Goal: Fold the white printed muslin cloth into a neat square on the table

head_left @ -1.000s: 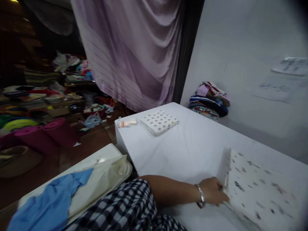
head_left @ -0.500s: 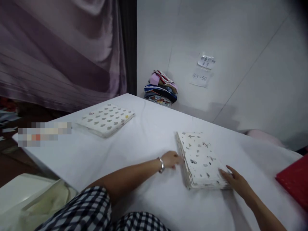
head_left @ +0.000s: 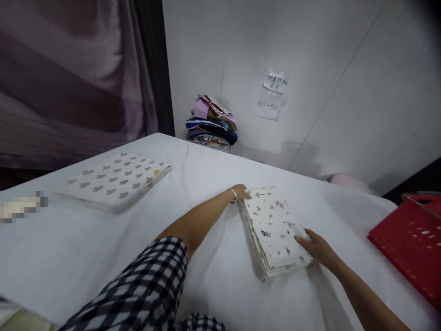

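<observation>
Left hand: at far left corner of folded cloth; grip cannot be told. Right hand: at cloth's right edge, thumb on top; grip likewise unclear. Cloth: printed, lying on white surface. Farther left: second cloth, folded. Far right: red basket.

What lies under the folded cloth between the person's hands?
The folded cloth rests on the white table, visible around it; whatever is directly beneath is covered and cannot be seen.
</observation>
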Demonstrator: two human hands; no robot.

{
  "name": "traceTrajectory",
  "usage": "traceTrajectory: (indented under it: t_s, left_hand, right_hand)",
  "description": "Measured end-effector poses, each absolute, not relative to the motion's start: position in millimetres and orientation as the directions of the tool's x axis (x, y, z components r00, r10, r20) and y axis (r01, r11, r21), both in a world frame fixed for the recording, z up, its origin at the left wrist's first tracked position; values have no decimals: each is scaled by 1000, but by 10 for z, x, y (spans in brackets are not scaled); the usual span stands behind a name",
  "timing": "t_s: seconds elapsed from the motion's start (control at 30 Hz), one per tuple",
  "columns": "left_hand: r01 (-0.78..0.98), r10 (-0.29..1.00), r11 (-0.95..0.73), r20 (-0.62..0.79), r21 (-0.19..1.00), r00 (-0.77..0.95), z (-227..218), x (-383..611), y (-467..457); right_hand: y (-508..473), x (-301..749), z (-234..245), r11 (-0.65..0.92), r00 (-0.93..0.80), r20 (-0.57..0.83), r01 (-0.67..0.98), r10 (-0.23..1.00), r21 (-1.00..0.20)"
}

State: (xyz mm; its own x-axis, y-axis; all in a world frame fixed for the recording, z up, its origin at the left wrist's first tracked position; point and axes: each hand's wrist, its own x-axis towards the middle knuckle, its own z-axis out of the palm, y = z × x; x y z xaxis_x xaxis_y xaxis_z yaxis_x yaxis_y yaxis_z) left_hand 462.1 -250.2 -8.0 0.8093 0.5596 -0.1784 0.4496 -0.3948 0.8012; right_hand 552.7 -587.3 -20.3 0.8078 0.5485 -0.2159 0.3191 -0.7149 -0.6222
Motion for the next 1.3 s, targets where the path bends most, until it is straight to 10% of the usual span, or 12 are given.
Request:
traceTrajectory:
  t_s: [0.27, 0.47, 0.6, 0.87, 1.3]
  left_hand:
    - [520, 715, -372, -120, 769, 689, -142, 3713, -2302]
    - [630, 826, -354, -85, 691, 557, -276, 3396, -2288]
    - [576, 793, -437, -7, 691, 609, -278, 3328, -2336]
    - [127, 351, -890, 480, 438, 804, -291, 3235, -2637]
    - [-40, 140, -924, 431, 381, 891, -447, 3370, -2660]
  right_hand:
    - [-5207, 5988, -149, -538, 624, -180, 450, 761, -712]
    - [-4268, 6176, -117, -601, 664, 84, 717, 743, -353]
    - [-4273, 5894, -105, -551, 629, 174, 759, 757, -346]
    - [-4929, 4890, -127, -320, 627, 240, 644, 741, -695]
    - [-4972, 4619, -226, -406, 479, 264, 867, 837, -288]
